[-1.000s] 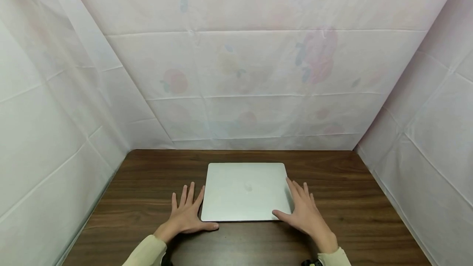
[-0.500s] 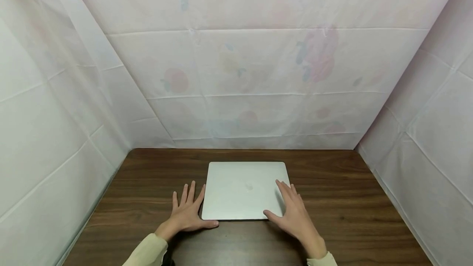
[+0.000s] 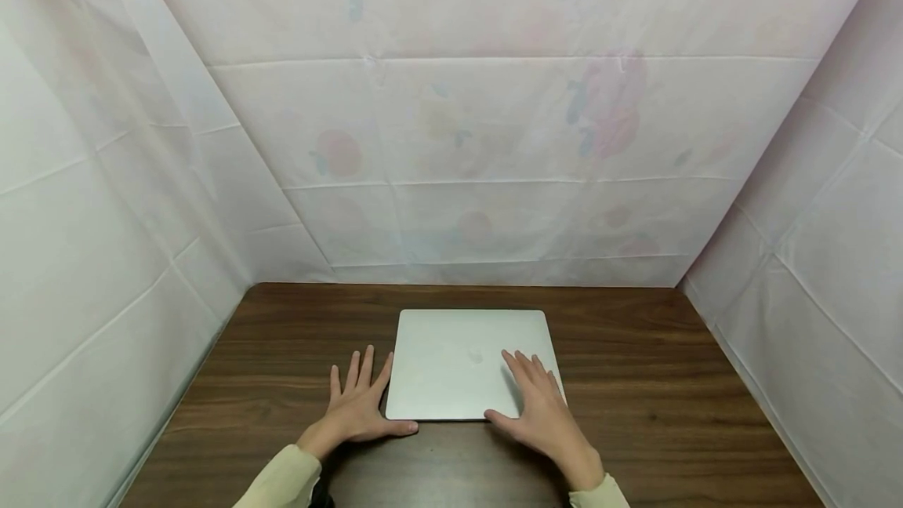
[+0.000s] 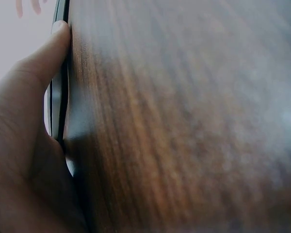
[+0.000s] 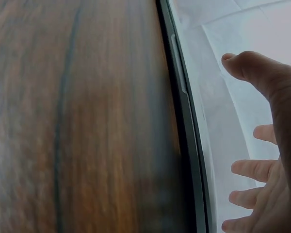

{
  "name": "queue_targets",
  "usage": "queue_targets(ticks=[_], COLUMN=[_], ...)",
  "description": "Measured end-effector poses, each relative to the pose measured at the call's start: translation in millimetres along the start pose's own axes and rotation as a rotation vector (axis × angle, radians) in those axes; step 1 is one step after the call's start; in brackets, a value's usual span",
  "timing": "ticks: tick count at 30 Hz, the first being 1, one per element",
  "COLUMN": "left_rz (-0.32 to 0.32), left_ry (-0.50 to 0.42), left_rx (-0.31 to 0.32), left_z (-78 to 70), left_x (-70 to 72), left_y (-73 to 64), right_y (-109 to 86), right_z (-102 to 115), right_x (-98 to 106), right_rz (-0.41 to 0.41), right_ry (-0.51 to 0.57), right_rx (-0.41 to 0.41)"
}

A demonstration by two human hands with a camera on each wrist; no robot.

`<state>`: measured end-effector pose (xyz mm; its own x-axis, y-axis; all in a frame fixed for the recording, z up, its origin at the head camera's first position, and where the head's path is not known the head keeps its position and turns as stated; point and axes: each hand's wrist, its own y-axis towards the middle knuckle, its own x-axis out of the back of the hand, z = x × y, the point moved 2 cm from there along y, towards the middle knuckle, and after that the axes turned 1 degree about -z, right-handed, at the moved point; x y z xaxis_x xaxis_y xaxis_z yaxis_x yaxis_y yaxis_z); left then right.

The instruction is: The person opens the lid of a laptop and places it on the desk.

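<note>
A silver laptop (image 3: 444, 371), lid closed, lies flat on the wooden table with a faint logo in the middle of its lid. My left hand (image 3: 355, 412) is spread at its front left corner, forefinger by the left edge and thumb along the front edge. In the left wrist view that thumb (image 4: 51, 51) touches the laptop's thin dark front side. Over the right front part of the lid hovers my right hand (image 3: 543, 414), its fingers extended and apart. The right wrist view shows its fingers raised clear of the laptop's front edge (image 5: 184, 109), with nothing held.
Dark brown wood grain covers the table (image 3: 649, 382). White cloth (image 3: 451, 124) with faded fruit prints hangs behind it, and more white cloth stands along the left (image 3: 106, 241) and right (image 3: 832, 257) sides.
My right hand has moved left from the laptop's right edge to over its lid. The left hand and the laptop have stayed in place.
</note>
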<state>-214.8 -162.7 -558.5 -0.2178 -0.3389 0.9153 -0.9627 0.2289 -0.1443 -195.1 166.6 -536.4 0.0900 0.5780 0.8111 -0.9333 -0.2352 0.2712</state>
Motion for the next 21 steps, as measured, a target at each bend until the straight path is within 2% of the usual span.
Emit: queue_targets(ticks=[7, 11, 16, 21], left_rz=[-0.02, -0.019, -0.002, -0.025], left_ry=[-0.012, -0.023, -0.002, -0.028], left_rx=[-0.01, -0.01, 0.0, -0.017], left_z=[6.5, 4.3, 0.1, 0.5], left_x=[-9.5, -6.6, -1.2, -1.8], left_y=[2.6, 1.4, -0.5, -1.4], right_y=[3.3, 4.4, 5.2, 5.4], right_z=[7.2, 9.8, 13.0, 14.8], right_x=[-10.7, -15.0, -18.2, -20.4], right_rz=[-0.007, -0.005, 0.025, 0.064], right_ry=[-0.037, -0.075, -0.129, -0.161], right_rx=[0.1, 0.141, 0.164, 0.161])
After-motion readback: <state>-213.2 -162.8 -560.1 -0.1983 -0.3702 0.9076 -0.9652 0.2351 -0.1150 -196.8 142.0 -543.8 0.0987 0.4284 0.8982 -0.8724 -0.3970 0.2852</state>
